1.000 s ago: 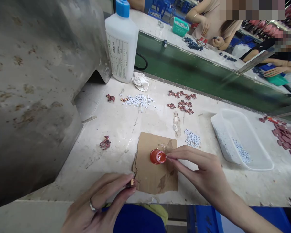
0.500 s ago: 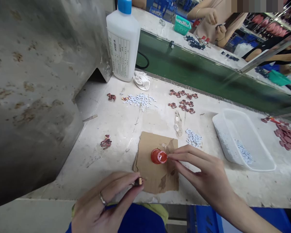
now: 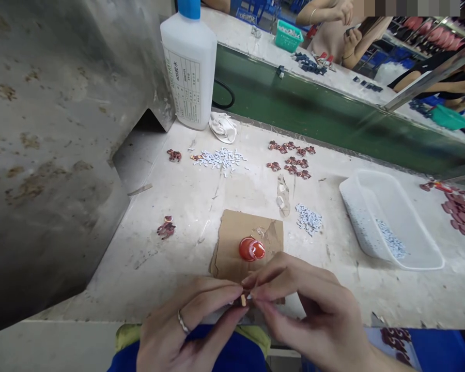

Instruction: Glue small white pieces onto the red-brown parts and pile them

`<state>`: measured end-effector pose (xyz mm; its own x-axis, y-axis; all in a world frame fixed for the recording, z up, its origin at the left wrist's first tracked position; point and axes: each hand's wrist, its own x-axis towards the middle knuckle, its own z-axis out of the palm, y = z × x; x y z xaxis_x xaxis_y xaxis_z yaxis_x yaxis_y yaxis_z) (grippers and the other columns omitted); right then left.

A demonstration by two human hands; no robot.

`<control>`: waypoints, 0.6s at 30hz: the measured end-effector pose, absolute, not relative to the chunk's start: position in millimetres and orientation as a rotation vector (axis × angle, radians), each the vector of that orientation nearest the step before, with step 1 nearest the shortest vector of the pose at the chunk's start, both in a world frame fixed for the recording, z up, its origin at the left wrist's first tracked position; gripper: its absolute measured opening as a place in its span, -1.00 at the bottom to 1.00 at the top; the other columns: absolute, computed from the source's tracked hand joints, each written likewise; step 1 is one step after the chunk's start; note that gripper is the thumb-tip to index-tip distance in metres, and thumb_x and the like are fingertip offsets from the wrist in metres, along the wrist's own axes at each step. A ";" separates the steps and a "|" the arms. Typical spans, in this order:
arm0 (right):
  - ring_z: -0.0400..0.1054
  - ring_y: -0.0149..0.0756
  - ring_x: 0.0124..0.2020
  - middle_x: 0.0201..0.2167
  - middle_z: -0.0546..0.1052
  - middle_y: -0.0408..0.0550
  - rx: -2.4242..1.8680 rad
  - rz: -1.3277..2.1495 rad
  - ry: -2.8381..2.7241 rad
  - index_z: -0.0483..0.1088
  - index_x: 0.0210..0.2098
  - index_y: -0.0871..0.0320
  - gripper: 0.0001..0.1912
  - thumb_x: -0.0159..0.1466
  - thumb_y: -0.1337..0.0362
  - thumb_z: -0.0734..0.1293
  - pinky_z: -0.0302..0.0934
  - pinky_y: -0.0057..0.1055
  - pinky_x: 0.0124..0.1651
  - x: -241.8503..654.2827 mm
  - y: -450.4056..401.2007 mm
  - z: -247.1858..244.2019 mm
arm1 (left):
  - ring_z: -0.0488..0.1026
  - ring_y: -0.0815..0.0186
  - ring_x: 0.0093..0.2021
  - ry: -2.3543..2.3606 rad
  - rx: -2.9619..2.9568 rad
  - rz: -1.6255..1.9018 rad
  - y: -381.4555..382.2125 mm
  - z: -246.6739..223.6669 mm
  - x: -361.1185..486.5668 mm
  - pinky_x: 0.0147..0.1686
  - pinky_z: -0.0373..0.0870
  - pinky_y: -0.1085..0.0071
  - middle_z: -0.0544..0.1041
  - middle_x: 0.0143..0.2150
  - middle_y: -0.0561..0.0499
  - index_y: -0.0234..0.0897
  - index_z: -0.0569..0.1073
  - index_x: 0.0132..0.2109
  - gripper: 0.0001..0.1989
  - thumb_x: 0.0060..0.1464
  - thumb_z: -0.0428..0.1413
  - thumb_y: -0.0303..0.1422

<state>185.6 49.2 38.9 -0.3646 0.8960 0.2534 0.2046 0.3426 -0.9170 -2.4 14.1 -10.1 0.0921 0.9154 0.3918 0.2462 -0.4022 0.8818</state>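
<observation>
At the table's front edge, my left hand (image 3: 189, 318) pinches a small brown figure (image 3: 243, 299) with a tan part between thumb and fingers. My right hand (image 3: 313, 305) meets it there, thumb and fingertips closed on a small pale piece (image 3: 249, 296) held against or very near the figure; contact cannot be made out. Just beyond my fingers, a small red cup (image 3: 251, 249) with shiny liquid stands on a cardboard piece (image 3: 228, 232). Similar brown figures (image 3: 290, 160) lie farther back, and one figure (image 3: 166, 227) sits to the left.
Small pale blue pieces form a pile (image 3: 222, 160) and a smaller heap (image 3: 309, 219). A translucent tub (image 3: 391, 217) holds more. A white bottle (image 3: 189, 72) and crumpled cloth (image 3: 222, 127) stand behind. A metal housing (image 3: 54, 155) fills the left. Other people work beyond the green divider (image 3: 294, 98).
My right hand has come from the red cup's rim down toward me, bringing its fingertips to the brown figure. My left hand has shifted slightly right with the figure.
</observation>
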 end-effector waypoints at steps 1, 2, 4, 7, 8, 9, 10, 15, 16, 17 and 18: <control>0.61 -0.32 -0.24 -0.27 0.66 -0.02 -0.979 1.070 -1.776 0.55 -0.24 0.18 -0.75 0.23 0.63 0.41 0.54 -0.45 -0.17 184.8 49.0 38.3 | 0.65 0.45 -0.17 1.164 1.730 1.323 14.1 -10.0 -2.3 -0.11 0.65 0.64 0.65 -0.13 0.14 -0.17 0.51 -0.01 -0.73 0.18 0.25 -0.55; 0.61 -0.32 -0.25 -0.27 0.66 -0.03 -0.984 1.076 -1.768 0.55 -0.24 0.17 -0.75 0.23 0.63 0.40 0.54 -0.44 -0.18 184.5 49.0 37.6 | 0.65 0.45 -0.16 1.184 1.717 1.309 14.0 -9.8 -2.2 -0.10 0.65 0.63 0.66 -0.12 0.14 -0.16 0.51 0.00 -0.71 0.18 0.25 -0.57; 0.60 -0.32 -0.26 -0.27 0.67 -0.04 -0.995 1.076 -1.758 0.55 -0.24 0.16 -0.75 0.23 0.62 0.40 0.54 -0.43 -0.19 184.7 49.4 36.6 | 0.65 0.44 -0.13 1.204 1.695 1.287 13.4 -9.1 -2.4 -0.08 0.66 0.60 0.66 -0.10 0.15 -0.14 0.50 0.02 -0.68 0.17 0.24 -0.58; 0.60 -0.31 -0.25 -0.25 0.67 -0.04 -0.993 1.076 -1.767 0.55 -0.23 0.14 -0.75 0.25 0.60 0.40 0.55 -0.40 -0.17 185.3 50.4 35.8 | 0.65 0.43 -0.12 1.194 1.699 1.287 12.5 -8.9 -3.1 -0.08 0.66 0.59 0.66 -0.09 0.14 -0.14 0.51 0.02 -0.68 0.18 0.24 -0.58; 0.60 -0.30 -0.24 -0.25 0.67 -0.04 -0.990 1.074 -1.772 0.55 -0.23 0.14 -0.75 0.25 0.60 0.40 0.56 -0.39 -0.16 185.2 50.7 35.6 | 0.65 0.43 -0.12 1.193 1.708 1.291 12.4 -9.2 -3.4 -0.08 0.66 0.59 0.65 -0.09 0.14 -0.15 0.51 0.02 -0.68 0.18 0.24 -0.58; 0.60 -0.30 -0.23 -0.25 0.67 -0.04 -0.990 1.073 -1.778 0.55 -0.22 0.13 -0.75 0.26 0.60 0.40 0.56 -0.39 -0.15 184.9 51.0 35.3 | 0.65 0.44 -0.12 1.201 1.713 1.296 12.3 -9.7 -3.8 -0.08 0.66 0.60 0.65 -0.09 0.14 -0.15 0.51 0.01 -0.69 0.18 0.24 -0.58; 0.60 -0.30 -0.23 -0.25 0.67 -0.05 -0.986 1.069 -1.785 0.55 -0.22 0.13 -0.75 0.26 0.59 0.40 0.56 -0.38 -0.13 184.6 51.1 35.1 | 0.65 0.45 -0.13 1.209 1.714 1.303 12.3 -10.2 -4.0 -0.08 0.66 0.60 0.65 -0.10 0.14 -0.15 0.51 0.01 -0.69 0.18 0.24 -0.58; 0.61 -0.32 -0.21 -0.21 0.65 0.00 -0.972 1.006 -1.877 0.55 -0.15 0.16 -0.76 0.30 0.59 0.40 0.56 -0.46 -0.15 186.5 48.0 34.8 | 0.64 0.49 -0.13 1.255 1.751 1.281 11.4 -9.7 -4.4 -0.05 0.62 0.65 0.65 -0.10 0.19 -0.14 0.52 0.00 -0.69 0.17 0.26 -0.58; 0.61 -0.32 -0.18 -0.18 0.64 0.03 -0.965 0.979 -1.925 0.55 -0.11 0.18 -0.76 0.31 0.58 0.40 0.56 -0.48 -0.15 188.2 46.6 34.9 | 0.64 0.51 -0.15 1.283 1.738 1.296 11.1 -8.6 -4.1 -0.04 0.60 0.68 0.65 -0.10 0.21 -0.13 0.53 -0.02 -0.69 0.16 0.27 -0.58; 0.61 -0.31 -0.14 -0.15 0.64 0.07 -0.955 0.938 -1.988 0.54 -0.07 0.21 -0.77 0.34 0.57 0.39 0.56 -0.50 -0.12 190.2 45.1 35.0 | 0.64 0.52 -0.16 1.303 1.728 1.316 10.8 -7.3 -3.7 -0.04 0.59 0.70 0.66 -0.11 0.22 -0.13 0.54 -0.04 -0.69 0.14 0.28 -0.58; 0.61 -0.30 -0.10 -0.12 0.64 0.10 -0.931 0.871 -2.058 0.54 -0.03 0.24 -0.77 0.37 0.55 0.37 0.56 -0.51 -0.07 192.4 43.6 35.0 | 0.64 0.52 -0.18 1.328 1.717 1.335 10.5 -5.8 -3.3 -0.05 0.59 0.72 0.66 -0.13 0.23 -0.12 0.55 -0.05 -0.70 0.14 0.28 -0.58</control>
<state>192.4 43.6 35.0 -0.4921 0.8099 0.3192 0.3347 0.5145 -0.7895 -3.3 10.5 -5.8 0.0009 0.9351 0.3545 0.3497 -0.3324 0.8759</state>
